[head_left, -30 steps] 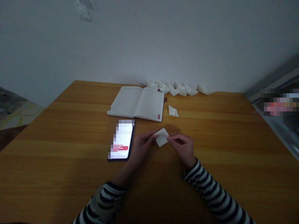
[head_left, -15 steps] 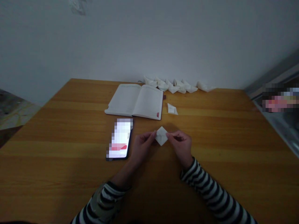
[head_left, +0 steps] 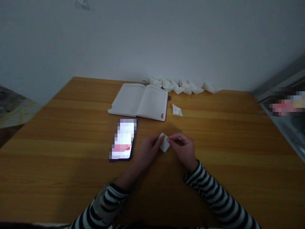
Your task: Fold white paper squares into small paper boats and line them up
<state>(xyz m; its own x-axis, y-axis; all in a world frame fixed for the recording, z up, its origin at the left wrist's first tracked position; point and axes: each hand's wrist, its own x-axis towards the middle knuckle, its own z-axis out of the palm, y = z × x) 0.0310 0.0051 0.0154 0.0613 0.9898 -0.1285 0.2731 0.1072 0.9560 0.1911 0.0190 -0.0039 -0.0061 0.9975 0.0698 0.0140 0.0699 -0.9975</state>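
Observation:
Between my hands is a small folded white paper (head_left: 165,145), roughly diamond-shaped and held just above the wooden table. My left hand (head_left: 150,147) pinches its left side, with the thumb lying over the upper face. At the upper right edge, the thumb and forefinger of my right hand (head_left: 183,145) are closed on the paper. Fingers hide parts of its left and right corners. Beyond my hands lies another small folded white paper piece (head_left: 177,110), flat on the table.
An open notebook (head_left: 152,103) lies toward the back of the table (head_left: 228,133). In front of it is a phone (head_left: 124,138) with a lit, blurred screen. Several folded paper boats (head_left: 177,86) line the back edge by the wall.
The paper has turned a little and looks narrower. My left thumb has slid further over it, and my right fingers have shifted slightly left along its edge. The view has tilted slightly.

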